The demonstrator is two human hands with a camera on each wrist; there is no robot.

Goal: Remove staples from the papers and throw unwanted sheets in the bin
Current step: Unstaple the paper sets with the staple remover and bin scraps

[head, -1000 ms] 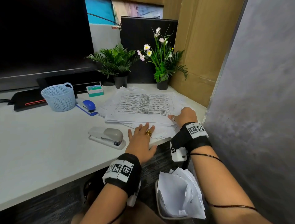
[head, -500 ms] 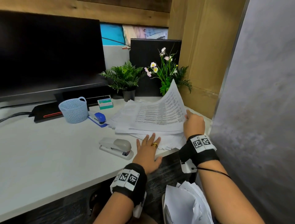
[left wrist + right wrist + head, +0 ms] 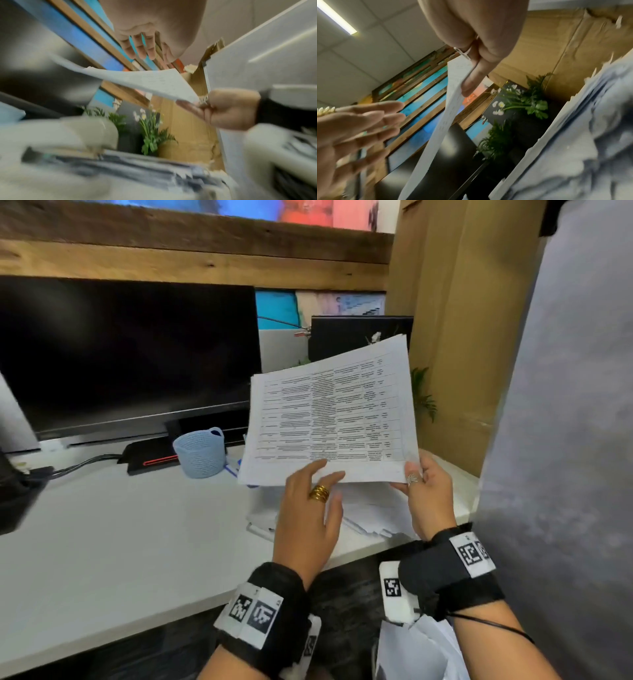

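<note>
Right hand (image 3: 426, 494) pinched the lower right corner of the sheaf (image 3: 332, 419), thumb on the printed face, fingers behind; the right wrist view showed a finger laid along the back. That one corner grip carried the weight, so the pages stood tilted up toward the head camera, table of text readable. Judged reason: held up to check it and find the staple.

Left hand (image 3: 310, 508) was loosely spread, gripping nothing. Fingertips reached the sheaf's bottom edge near its middle. Couldn't tell if they touched the paper or were just short of it; the left wrist view showed the fingers straight with a gap above the paper. Probably coming in to steady or take the free side, since a corner hold lets the pages sag and fan.

Sheaf was in the air over the right end of the desk (image 3: 130, 529), above the pile (image 3: 373, 515) of loose pages lying at the front right edge. No staple made out in any view; too small or hidden.

Bin (image 3: 421, 652) sat on the floor below the front right edge, under the right wrist, already holding white sheets. Handy spot: a drop from the right hand would land in it.

Basket (image 3: 200, 453) stood back-centre by the monitor (image 3: 126, 354), well apart from the sheaf. The left wrist view showed a stapler (image 3: 89, 134), blurred, near the pile.

Judged stage: inspecting, staple not yet pulled on this sheaf.
</note>
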